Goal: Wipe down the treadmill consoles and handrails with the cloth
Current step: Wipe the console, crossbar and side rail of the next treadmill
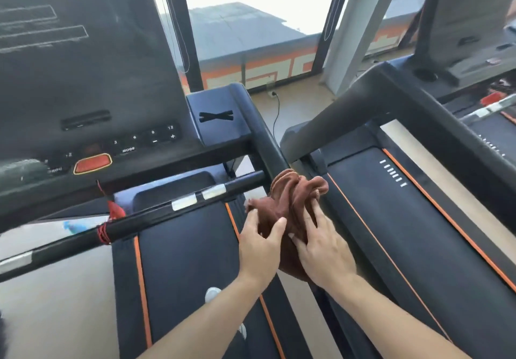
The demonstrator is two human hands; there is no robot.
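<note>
The cloth [290,205], a rust-brown rag all bunched up, sits wrapped over the right-hand handrail [268,141] of the near treadmill, just past where the crossbar [156,210] meets that rail. Both hands are on it. The left hand [261,247] lies against the rag's left side with fingers fairly straight, thumb up over the fabric, pressing rather than clenching. The right hand [321,250] covers the right side, its fingers spread and dug a little into the folds; whether they curl under the rail I cannot tell.

Up at the top left stands the console [83,79], dark, with a red button [92,163] along its lower edge and a small tray [215,118] at its right corner. A red cord [104,231] is wound round the crossbar. The belt [190,261] runs below the arms, edged in orange. A second treadmill [413,191] stands just beside, to the right, and a window [251,18] fills the wall ahead.
</note>
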